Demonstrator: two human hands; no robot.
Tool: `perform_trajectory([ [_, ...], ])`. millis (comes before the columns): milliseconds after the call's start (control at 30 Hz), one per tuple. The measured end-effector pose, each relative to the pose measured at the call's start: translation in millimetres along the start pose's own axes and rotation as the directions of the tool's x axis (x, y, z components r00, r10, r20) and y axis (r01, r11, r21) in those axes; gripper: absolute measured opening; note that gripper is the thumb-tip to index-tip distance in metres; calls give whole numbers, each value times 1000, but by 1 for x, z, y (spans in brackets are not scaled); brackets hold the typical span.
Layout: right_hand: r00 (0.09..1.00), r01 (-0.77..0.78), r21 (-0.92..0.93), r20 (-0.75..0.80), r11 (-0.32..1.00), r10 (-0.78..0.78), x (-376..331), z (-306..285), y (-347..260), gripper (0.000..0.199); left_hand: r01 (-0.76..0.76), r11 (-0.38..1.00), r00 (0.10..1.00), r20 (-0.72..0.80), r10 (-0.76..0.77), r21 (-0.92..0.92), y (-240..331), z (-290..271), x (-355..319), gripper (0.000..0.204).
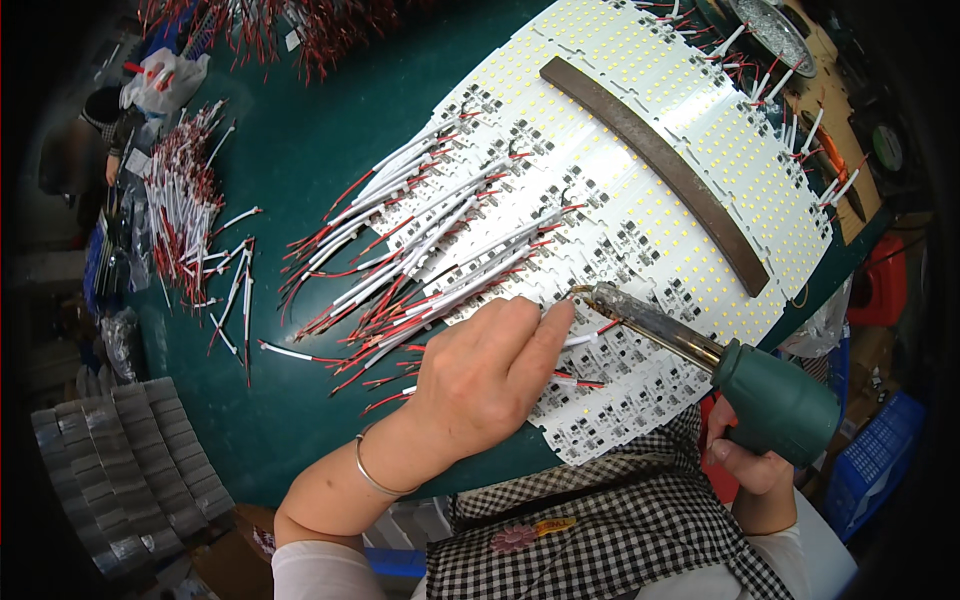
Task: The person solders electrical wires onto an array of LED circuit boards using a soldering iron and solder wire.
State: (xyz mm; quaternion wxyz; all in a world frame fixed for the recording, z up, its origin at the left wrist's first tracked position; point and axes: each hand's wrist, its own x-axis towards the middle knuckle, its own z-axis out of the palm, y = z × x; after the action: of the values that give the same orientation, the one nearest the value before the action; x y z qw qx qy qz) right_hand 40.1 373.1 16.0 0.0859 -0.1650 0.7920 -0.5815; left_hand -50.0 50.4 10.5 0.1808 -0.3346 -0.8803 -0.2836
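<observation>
White LED circuit boards point(640, 250) lie side by side in a sheet across the green table. My left hand point(485, 375) is closed over their near part, thumb and forefinger pinched on a wire that is mostly hidden by the fingers. In my right hand point(750, 460) is the green handle of a soldering iron point(780, 400). The iron's metal tip meets the board right beside my left fingertips. Red-and-white wires point(430, 235) run in rows from the boards toward the left, and one short wire point(590, 338) shows just under the tip.
A curved brown bar point(660, 165) rests across the boards. Loose wires are piled point(185, 200) at the left, with more red wires point(300, 30) at the far edge. Stacked grey strips point(130, 470) stand lower left; a blue crate point(880, 460) is at the right, beyond the table.
</observation>
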Motion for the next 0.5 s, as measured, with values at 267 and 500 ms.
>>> perform_trajectory([
  [267, 987, -112, 253, -83, 961, 137, 8, -2, -18, 64, -11, 1000, 1000, -4, 11, -12, 0, -1, 1, 31],
  [500, 911, -258, 472, -173, 843, 375, 3, 3, -33, 63, -13, 1000, 1000, 10, 13, 14, 1, -2, 0, 34],
])
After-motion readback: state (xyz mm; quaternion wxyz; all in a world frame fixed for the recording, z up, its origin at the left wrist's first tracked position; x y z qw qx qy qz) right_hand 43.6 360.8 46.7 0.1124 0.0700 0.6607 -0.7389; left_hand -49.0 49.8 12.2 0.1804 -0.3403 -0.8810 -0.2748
